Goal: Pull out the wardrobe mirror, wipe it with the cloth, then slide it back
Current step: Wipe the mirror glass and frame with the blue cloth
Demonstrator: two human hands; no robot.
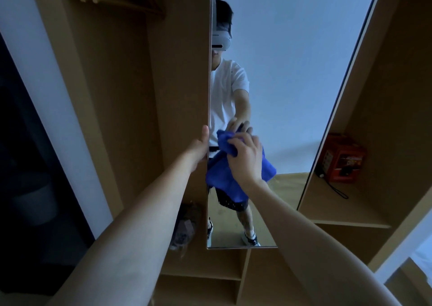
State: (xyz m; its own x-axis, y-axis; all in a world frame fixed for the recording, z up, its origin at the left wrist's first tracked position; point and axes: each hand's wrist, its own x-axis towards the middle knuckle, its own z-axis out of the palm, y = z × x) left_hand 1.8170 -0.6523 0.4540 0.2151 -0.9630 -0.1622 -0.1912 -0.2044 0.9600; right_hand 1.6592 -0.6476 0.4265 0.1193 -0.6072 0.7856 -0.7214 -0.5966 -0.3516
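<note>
Tall frameless glass wardrobe mirror point(268, 71) is standing pulled out; left hand point(199, 145) is gripping its left edge, right hand point(245, 156) is bunching soft blue cloth point(222, 177) against it. Probably fragile; edge grip looks safest.

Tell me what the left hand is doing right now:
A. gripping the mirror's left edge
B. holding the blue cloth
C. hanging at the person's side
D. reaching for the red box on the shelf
A. The left hand grips the left edge of the mirror, thumb on the front, while the right hand presses the blue cloth against the glass.
</note>
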